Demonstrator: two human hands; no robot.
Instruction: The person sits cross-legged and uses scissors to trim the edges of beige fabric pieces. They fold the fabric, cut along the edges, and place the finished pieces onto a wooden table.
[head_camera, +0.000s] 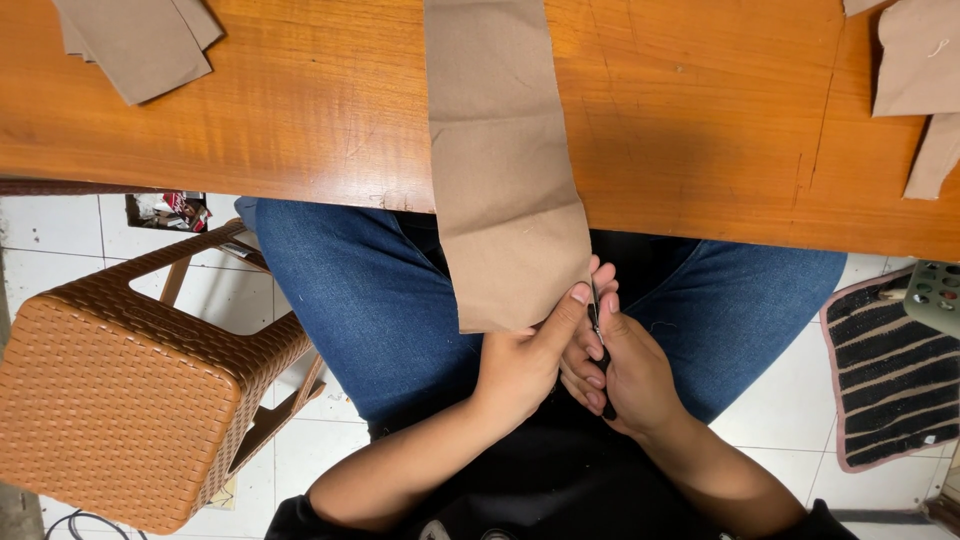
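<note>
Both our hands meet over our denim lap: left hand (520, 365) pinches the lower corner of a long tan cloth strip (505, 170) hanging off the glossy wooden bench (700, 120); right hand (625, 375), fingers curled tight, grips small dark snips (598, 335) at the strip's edge. Woven brown stool (130, 400) stands left.

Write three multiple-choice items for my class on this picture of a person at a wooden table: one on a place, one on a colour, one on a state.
1. Where does the long fabric strip lie?
A. folded on the stool
B. over the table edge, down onto the lap
C. on the floor

2. What colour is the woven stool?
A. brown
B. white
C. green

3. What is the left hand doing?
A. resting flat on the table
B. hanging free
C. pinching the strip's lower corner

Key: 1 B, it crosses the edge toward the jeans; 2 A, its weave is brown; 3 C, the thumb presses the corner beside the right hand, which holds a small dark tool.
</note>
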